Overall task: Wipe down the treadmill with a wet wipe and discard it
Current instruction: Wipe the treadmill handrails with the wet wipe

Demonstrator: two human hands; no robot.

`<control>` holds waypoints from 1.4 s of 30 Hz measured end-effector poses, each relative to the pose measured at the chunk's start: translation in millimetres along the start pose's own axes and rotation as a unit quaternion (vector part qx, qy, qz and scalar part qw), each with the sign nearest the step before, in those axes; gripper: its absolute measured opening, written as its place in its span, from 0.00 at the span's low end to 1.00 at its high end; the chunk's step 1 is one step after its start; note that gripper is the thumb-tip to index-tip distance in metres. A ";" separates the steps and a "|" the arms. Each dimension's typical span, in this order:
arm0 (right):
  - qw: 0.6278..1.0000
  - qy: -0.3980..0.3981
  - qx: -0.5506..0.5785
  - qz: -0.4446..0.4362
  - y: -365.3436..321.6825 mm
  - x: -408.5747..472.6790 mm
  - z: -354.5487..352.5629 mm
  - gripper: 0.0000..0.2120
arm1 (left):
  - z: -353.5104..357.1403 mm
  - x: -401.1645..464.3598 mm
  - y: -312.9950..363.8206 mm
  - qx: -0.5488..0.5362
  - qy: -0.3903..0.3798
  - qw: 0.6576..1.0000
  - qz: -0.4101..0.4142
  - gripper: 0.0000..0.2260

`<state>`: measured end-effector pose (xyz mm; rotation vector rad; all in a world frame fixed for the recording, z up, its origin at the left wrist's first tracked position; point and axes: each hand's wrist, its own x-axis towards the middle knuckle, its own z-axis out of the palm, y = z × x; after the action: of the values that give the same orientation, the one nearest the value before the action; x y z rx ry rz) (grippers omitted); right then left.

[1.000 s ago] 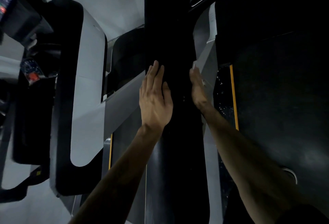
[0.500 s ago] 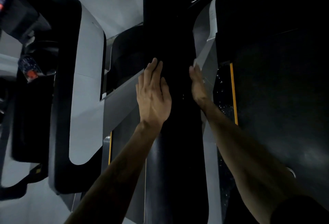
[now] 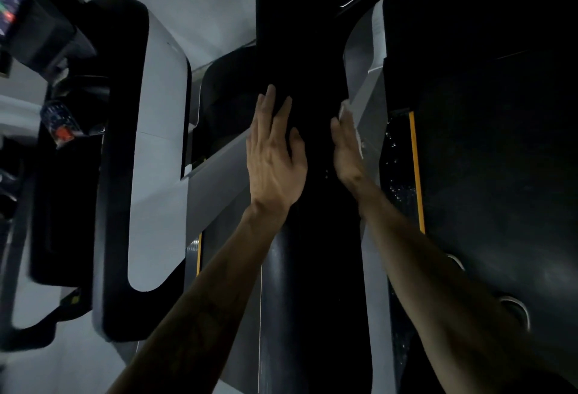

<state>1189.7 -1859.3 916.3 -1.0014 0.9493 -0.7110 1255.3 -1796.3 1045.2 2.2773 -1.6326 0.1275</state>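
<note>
Pressing a white wet wipe (image 3: 352, 126) flat against the right flank of the treadmill's black upright (image 3: 312, 65), the right hand (image 3: 345, 152) keeps its fingers straight, so its grip is released and the sheet is pinned under them, not pinched. The wipe looks thin, limp and damp, so it will likely bunch or slip; broad finger pressure suits it. The left hand (image 3: 275, 156) lies flat and released on the upright's front, bracing.
</note>
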 end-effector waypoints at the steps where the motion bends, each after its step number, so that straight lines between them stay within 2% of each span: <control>1: 1.000 -0.005 -0.004 -0.013 -8.7 4.8 1.8 0.37 | 0.1 0.0 -0.2 -0.011 -0.008 1.000 -0.004 0.23; 5: 0.992 -0.035 -0.029 -0.114 -3.5 -32.7 4.6 0.27 | 0.0 1.1 -0.2 -0.014 -0.003 1.000 -0.008 0.21; 7: 0.989 -0.018 -0.027 -0.144 23.8 -53.3 -1.3 0.26 | 0.5 7.1 -0.1 0.004 0.014 1.000 -0.005 0.19; 9: 0.996 -0.016 -0.019 -0.089 41.6 -57.3 -6.9 0.26 | 2.3 13.7 -0.1 0.011 0.034 0.999 -0.006 0.16; 12: 1.000 -0.023 -0.002 0.004 28.1 -24.9 -9.8 0.32 | 1.4 16.6 0.2 0.009 0.047 0.999 -0.001 0.14; 14: 1.000 -0.025 -0.005 0.008 3.9 3.7 -3.2 0.36 | 0.9 16.7 0.3 0.003 0.040 0.999 0.002 0.15; 16: 0.999 -0.026 -0.007 -0.030 -17.6 16.5 6.0 0.36 | 1.8 19.1 0.0 0.001 0.016 1.000 0.001 0.19; 18: 0.996 -0.036 -0.017 -0.078 -22.3 3.9 10.9 0.31 | 3.0 20.2 -1.0 0.001 -0.009 1.000 -0.002 0.22; 22: 0.990 -0.014 -0.025 -0.141 17.2 -45.2 -0.3 0.28 | 3.7 21.5 -2.5 -0.003 -0.004 1.000 0.006 0.21; 26: 0.999 -0.009 -0.012 -0.034 14.6 -23.5 -1.5 0.31 | 4.5 30.2 0.3 0.023 0.027 0.999 0.006 0.17; 29: 0.999 -0.016 -0.029 -0.004 -13.9 10.3 2.0 0.31 | 5.4 30.3 0.0 0.025 0.033 0.999 0.016 0.15; 32: 0.994 -0.044 -0.058 -0.084 -28.6 -1.7 8.0 0.25 | 6.3 31.8 -2.9 0.021 0.043 0.999 0.020 0.13; 34: 0.982 -0.047 -0.068 -0.170 -16.0 -25.7 9.4 0.24 | 7.2 32.6 -3.1 0.015 0.046 0.999 0.018 0.12; 36: 0.977 -0.040 -0.058 -0.204 8.0 -46.8 8.0 0.24 | 7.0 31.9 -3.2 0.007 0.048 0.999 0.014 0.12; 38: 0.985 -0.036 -0.037 -0.167 19.5 -49.3 4.4 0.25 | 6.2 31.9 -2.9 -0.002 0.045 0.999 0.006 0.14; 40: 0.997 -0.034 -0.020 -0.068 6.8 -31.5 0.8 0.29 | 5.4 33.4 -2.2 -0.005 0.037 0.999 0.003 0.17; 42: 0.999 -0.040 -0.025 -0.025 -15.8 -4.1 1.9 0.30 | 5.5 34.5 -2.0 -0.011 0.022 1.000 0.006 0.20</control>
<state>1188.5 -1861.3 932.5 -1.0934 0.8774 -0.6868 1268.2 -1828.7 1048.7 2.2331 -1.6170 0.1592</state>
